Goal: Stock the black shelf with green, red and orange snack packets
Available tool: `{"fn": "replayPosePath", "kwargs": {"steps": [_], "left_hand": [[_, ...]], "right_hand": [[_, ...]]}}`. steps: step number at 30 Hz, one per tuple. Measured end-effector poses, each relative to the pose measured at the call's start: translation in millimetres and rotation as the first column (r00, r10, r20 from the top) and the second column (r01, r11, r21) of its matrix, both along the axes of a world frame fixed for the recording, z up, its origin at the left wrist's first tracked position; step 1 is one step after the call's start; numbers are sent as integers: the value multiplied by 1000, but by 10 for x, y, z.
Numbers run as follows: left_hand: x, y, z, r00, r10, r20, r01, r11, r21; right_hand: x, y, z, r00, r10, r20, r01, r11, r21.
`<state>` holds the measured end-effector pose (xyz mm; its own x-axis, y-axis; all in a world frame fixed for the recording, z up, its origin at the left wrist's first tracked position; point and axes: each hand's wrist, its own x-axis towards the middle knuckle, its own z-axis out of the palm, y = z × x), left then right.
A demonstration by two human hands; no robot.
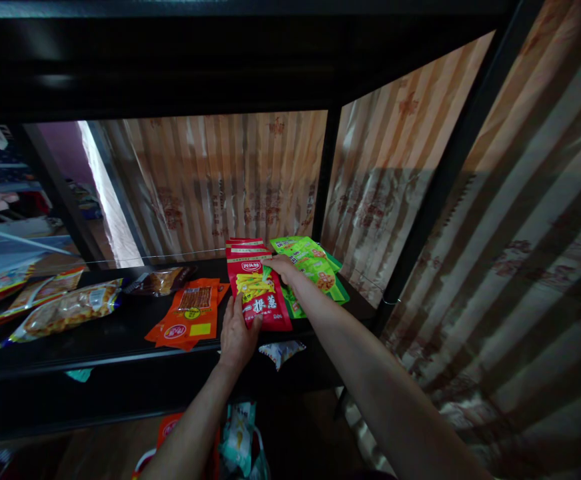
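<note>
A small overlapping stack of red snack bags [265,305] lies on the black shelf, the front one picturing yellow sticks and a green onion. My left hand [236,335] rests against its lower left side, fingers stretched out along the edge and thumb on the front. Across the upper right part of the same stack lies my right hand [281,268], its fingers extended and touching the bag; some fingertips are hard to make out. Just to the right, partly behind my right forearm, are green snack bags [315,267] fanned over one another.
Orange snack bags [190,313] lie to the left, beside a brown packet [163,281] and a clear bag of snacks [70,312]. Black posts [326,180] and an upper shelf [195,67] frame the space. A small silvery packet [283,353] sits below the shelf's front edge [120,360]. Curtains [230,180] hang behind.
</note>
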<state>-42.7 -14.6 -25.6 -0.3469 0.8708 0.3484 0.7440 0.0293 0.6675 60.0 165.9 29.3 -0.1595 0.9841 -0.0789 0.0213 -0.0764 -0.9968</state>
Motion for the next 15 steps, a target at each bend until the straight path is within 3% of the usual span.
{"fn": "replayPosePath", "kwargs": {"steps": [6,15], "left_hand": [[-20,22,-36,1000,-5,-4,5,1000,14],[5,4,-13,1000,-2,-16,2,1000,-3]], "right_hand": [[13,45,69,998,37,-58,-48,980,-192],[-8,59,95,985,68,-158,-99,975,-197]]}}
